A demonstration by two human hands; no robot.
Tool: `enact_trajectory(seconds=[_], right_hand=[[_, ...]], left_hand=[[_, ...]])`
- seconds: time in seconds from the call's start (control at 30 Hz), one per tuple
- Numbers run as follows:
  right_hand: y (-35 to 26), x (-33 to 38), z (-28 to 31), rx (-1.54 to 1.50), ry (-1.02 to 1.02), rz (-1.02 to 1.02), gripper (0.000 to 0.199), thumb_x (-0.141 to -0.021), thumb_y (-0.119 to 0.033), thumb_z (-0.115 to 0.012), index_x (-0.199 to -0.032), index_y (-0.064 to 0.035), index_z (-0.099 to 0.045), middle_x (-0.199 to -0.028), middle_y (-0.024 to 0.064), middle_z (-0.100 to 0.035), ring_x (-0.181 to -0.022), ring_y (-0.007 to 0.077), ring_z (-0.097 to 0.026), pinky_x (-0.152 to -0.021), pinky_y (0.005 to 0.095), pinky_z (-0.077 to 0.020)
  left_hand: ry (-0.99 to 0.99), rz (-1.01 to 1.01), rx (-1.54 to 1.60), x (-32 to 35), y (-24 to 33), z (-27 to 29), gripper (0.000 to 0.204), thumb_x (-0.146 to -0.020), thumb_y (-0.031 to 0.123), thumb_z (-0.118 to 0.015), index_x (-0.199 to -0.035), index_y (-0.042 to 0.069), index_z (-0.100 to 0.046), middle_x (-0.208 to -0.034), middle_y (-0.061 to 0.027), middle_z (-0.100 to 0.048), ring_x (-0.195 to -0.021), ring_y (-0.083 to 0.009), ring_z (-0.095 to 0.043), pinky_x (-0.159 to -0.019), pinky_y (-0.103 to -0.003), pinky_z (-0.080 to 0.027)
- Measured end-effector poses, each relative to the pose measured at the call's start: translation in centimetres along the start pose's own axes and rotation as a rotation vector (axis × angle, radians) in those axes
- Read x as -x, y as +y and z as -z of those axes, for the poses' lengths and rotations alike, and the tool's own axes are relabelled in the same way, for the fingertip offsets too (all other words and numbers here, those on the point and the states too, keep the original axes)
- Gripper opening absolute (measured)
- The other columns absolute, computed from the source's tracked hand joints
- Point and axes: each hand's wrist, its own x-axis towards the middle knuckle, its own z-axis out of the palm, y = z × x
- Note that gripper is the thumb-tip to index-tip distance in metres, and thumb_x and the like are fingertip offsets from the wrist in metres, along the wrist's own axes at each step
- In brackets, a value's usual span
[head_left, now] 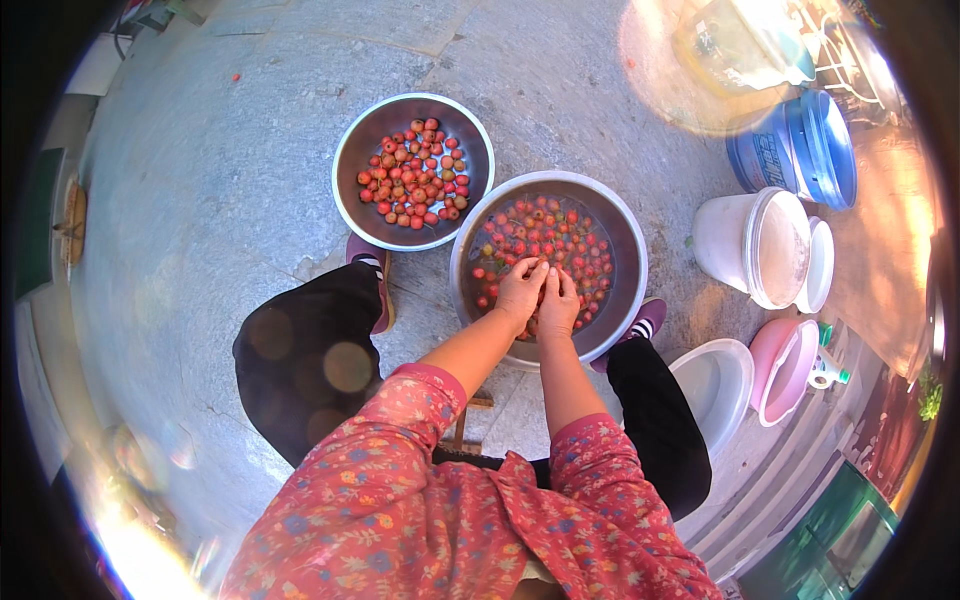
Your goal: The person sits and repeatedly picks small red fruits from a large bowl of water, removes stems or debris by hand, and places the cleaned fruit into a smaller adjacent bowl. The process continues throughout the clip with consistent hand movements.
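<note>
My left hand [519, 291] and my right hand [558, 306] meet over a large metal basin [637, 262] between my feet. Their fingers are bent and pinched together at the tips; whatever they hold is hidden. In the basin, small round red fruits [545, 232], like hawthorns or crab apples, lie in water. Touching or nearly touching it at the upper left is a second metal basin [345, 190]. More of the red fruits [412, 172], some brownish, are heaped in that one, with no water visible.
To the right stand a blue bucket [800, 150], a white bucket [722, 243], a pink basin [768, 362] and a pale basin [722, 375] beside my right leg. A white bottle [826, 374] with a green cap is near the steps [790, 470]. Grey concrete floor [190, 260] spreads leftward.
</note>
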Motion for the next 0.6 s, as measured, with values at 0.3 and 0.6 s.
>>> enact_trajectory(seconds=[0.3, 0.6], right_hand=[[-6.4, -1.1, -8.7, -0.034, -0.181, 0.261, 0.025, -0.094, -0.023, -0.063, -0.109, -0.0027, -0.065, -0.093, 0.0089, -0.067, -0.085, 0.0148, -0.062, -0.078, 0.0304, -0.0519], [-11.8, 1.4, -12.1, -0.215, -0.539, -0.006, 0.046, -0.101, -0.026, -0.054, -0.142, -0.0071, -0.044, -0.13, 0.0169, -0.055, -0.114, 0.0275, -0.061, -0.086, 0.0398, -0.0566]], left_hand=[[0.135, -0.295, 0.177, -3.0, 8.7, 4.4, 0.025, -0.095, 0.025, -0.064, -0.109, 0.005, -0.066, -0.094, -0.0032, -0.066, -0.084, -0.0121, -0.061, -0.075, -0.027, -0.05], [0.412, -0.328, 0.275, -2.3, 15.6, 11.1, 0.052, -0.1, 0.035, -0.043, -0.15, 0.021, -0.034, -0.147, -0.0129, -0.039, -0.119, -0.028, -0.054, -0.09, -0.044, -0.05]])
